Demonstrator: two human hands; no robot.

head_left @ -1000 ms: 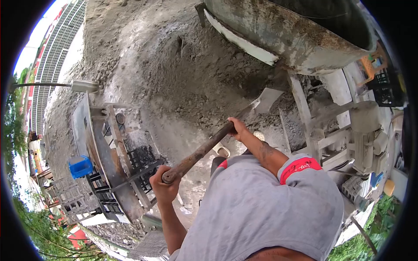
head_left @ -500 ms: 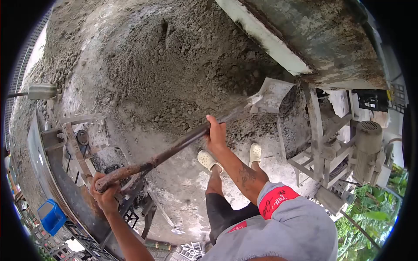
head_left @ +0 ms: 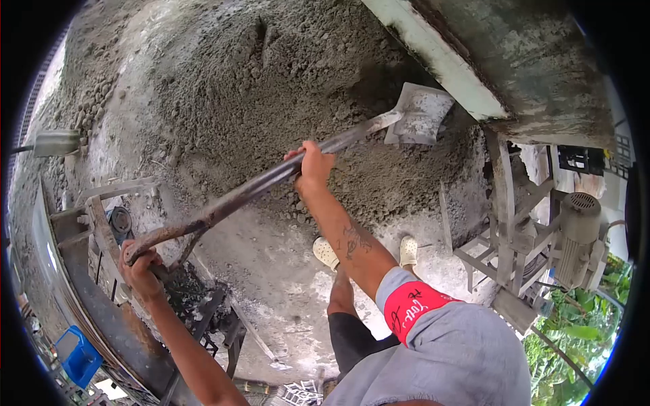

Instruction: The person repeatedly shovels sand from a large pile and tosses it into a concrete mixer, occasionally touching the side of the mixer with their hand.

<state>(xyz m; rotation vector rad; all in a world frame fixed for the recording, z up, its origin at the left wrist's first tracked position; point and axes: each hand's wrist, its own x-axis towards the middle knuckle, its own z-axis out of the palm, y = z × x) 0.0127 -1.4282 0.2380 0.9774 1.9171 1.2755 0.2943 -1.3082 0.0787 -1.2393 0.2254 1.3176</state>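
A long-handled shovel (head_left: 261,181) reaches diagonally across the view, held by both of my hands. My left hand (head_left: 141,269) is closed round the worn, rusty grip end at the left. Farther along the shaft, my right hand (head_left: 315,169) wraps round it with the thumb on top. The flat metal blade (head_left: 421,114), smeared with grey residue, is at the far end, over the pile's right side. Beneath it spreads a large pile of grey, crumbly sand-like mix (head_left: 271,101), darker near the blade.
A stained metal hopper-like body (head_left: 521,61) overhangs the upper right, with a frame and motor (head_left: 579,223) below. At left stand a metal frame (head_left: 108,223) and a blue plastic container (head_left: 78,355). My feet in cream clogs (head_left: 326,252) stand on dusty concrete.
The shovel blade has moved up and slightly left, over the pile. Both hands have shifted up and left with the handle, still gripping it.
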